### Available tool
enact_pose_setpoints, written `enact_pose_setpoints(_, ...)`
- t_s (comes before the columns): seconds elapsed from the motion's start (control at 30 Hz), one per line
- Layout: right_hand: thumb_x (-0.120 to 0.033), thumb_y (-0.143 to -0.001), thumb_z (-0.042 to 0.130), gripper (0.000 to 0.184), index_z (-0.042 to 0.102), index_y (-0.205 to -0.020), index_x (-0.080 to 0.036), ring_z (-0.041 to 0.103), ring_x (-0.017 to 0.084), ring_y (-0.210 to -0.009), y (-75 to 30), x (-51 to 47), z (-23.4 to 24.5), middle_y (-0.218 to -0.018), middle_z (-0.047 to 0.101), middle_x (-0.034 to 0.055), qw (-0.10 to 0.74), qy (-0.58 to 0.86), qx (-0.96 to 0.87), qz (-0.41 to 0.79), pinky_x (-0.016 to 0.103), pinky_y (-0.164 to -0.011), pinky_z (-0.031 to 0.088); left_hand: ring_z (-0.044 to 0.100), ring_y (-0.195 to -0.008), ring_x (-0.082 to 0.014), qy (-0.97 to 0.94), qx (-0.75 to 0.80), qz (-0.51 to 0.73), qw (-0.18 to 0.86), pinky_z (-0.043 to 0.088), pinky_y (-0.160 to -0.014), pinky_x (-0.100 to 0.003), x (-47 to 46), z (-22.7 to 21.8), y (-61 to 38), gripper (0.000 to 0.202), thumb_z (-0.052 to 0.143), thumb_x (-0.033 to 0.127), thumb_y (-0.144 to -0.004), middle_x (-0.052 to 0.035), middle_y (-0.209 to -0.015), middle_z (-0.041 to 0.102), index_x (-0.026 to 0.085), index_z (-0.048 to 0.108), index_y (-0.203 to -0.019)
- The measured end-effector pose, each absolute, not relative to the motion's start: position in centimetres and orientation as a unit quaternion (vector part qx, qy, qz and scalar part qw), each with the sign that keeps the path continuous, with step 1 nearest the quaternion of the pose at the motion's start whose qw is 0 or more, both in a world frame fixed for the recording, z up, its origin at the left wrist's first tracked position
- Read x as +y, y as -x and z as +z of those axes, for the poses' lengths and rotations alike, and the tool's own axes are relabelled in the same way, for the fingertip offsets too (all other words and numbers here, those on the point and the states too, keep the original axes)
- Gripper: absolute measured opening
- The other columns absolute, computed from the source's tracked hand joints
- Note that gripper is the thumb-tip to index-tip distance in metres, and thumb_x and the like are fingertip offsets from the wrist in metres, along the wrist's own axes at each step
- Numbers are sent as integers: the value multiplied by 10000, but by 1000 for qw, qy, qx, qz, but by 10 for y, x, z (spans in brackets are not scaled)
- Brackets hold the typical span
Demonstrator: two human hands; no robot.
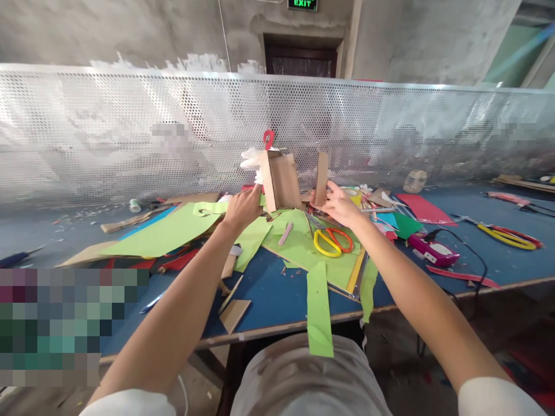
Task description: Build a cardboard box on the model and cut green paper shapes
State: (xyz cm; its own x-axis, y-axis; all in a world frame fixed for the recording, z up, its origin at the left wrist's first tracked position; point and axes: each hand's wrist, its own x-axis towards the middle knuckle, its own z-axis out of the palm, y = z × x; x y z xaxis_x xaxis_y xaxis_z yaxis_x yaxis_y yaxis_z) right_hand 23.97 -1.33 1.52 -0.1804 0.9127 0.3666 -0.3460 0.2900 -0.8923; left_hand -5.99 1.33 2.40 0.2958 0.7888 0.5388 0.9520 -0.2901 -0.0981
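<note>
My left hand (245,207) is closed at the lower left side of a small cardboard box-like model (284,180), its fingertips partly hidden behind it. White fluffy pieces (251,159) stick out on the model's left, and a red loop-shaped piece (269,139) stands on top. In my right hand (340,203), a narrow cardboard strip (321,176) is held upright between thumb and fingers, a short gap to the right of the model. Just below that hand lie scissors (333,241) with yellow and orange handles, on light green paper (290,245).
A perforated metal screen (208,133) runs along the back of the blue table (273,300). Red paper (427,209), a magenta device (433,251) with a black cable, pliers (507,236) and a clear jar (415,181) are on the right. A green paper strip (319,312) hangs over the front edge.
</note>
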Motion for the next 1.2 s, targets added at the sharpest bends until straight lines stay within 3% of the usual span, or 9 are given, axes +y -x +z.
enact_pose_setpoints(0.1, -27, -613, 665, 505, 632, -1049, -280, 762, 205, -986, -243, -10, 16, -960, 777, -7, 593, 249, -512, 570, 477, -1030, 623, 743, -1064, -374, 779, -558, -193, 211, 543, -827, -419, 13, 24, 59, 462, 592, 177, -882, -223, -1196, 749, 137, 553, -1340)
enact_pose_setpoints(0.23, -176, -813, 708, 263, 624, -1037, -283, 752, 204, -992, -245, -3, 13, -968, 765, 16, 610, 262, -481, 572, 462, -992, 635, 747, -1044, -374, 779, -557, -191, 217, 539, -818, -421, 14, 23, 60, 490, 589, 168, -873, -219, -1152, 757, 133, 550, -1360)
enact_pose_setpoints(0.53, 12, -605, 603, 898, 540, -1389, -423, 742, 232, -1124, -243, -7, 12, -1133, 758, -4, 617, 258, -509, 542, 521, -993, 629, 748, -1037, -349, 775, -564, -179, 220, 532, -795, -389, 12, 24, 57, 456, 583, 187, -889, -209, -1155, 762, 146, 542, -1342)
enact_pose_setpoints(0.67, -42, -641, 636, 632, 680, -1188, -355, 739, 200, -1068, -241, -12, 17, -1139, 762, -11, 617, 252, -499, 554, 441, -1002, 620, 746, -1039, -355, 777, -563, -178, 218, 528, -791, -391, 10, 26, 56, 453, 585, 198, -895, -207, -1155, 762, 152, 535, -1343)
enact_pose_setpoints(0.77, -221, -775, 696, 321, 733, -1081, -311, 718, 190, -1034, -238, -12, 20, -1188, 772, 1, 630, 270, -492, 536, 388, -941, 625, 737, -1062, -359, 779, -563, -178, 209, 529, -807, -398, 10, 25, 56, 476, 608, 201, -882, -208, -1185, 754, 162, 532, -1350)
enact_pose_setpoints(0.9, -409, -829, 755, 228, 734, -1021, -290, 690, 210, -1094, -236, -14, 23, -1278, 762, 27, 658, 272, -537, 453, 358, -871, 618, 732, -1071, -361, 784, -555, -181, 211, 526, -814, -404, 13, 22, 57, 479, 589, 163, -866, -213, -1189, 746, 152, 544, -1343)
enact_pose_setpoints(1.0, -344, -801, 815, 384, 682, -1161, -332, 692, 242, -1165, -233, -21, 26, -1178, 776, 34, 663, 266, -565, 412, 397, -879, 618, 737, -1063, -381, 787, -550, -177, 218, 530, -801, -418, 16, 20, 59, 463, 582, 161, -868, -218, -1153, 754, 138, 556, -1330)
enact_pose_setpoints(1.13, -198, -759, 851, 877, 457, -1500, -454, 707, 266, -1199, -228, -31, 27, -1143, 770, 8, 648, 237, -593, 415, 466, -923, 623, 739, -1085, -377, 796, -536, -170, 226, 542, -810, -414, 19, 19, 58, 432, 589, 170, -893, -209, -1184, 762, 143, 559, -1322)
enact_pose_setpoints(1.2, -186, -726, 882, 915, 463, -1496, -447, 727, 264, -1148, -227, -32, 27, -1120, 774, -1, 635, 228, -605, 423, 474, -943, 624, 740, -1099, -368, 799, -533, -164, 226, 548, -830, -414, 18, 19, 56, 436, 589, 166, -899, -207, -1207, 761, 147, 556, -1333)
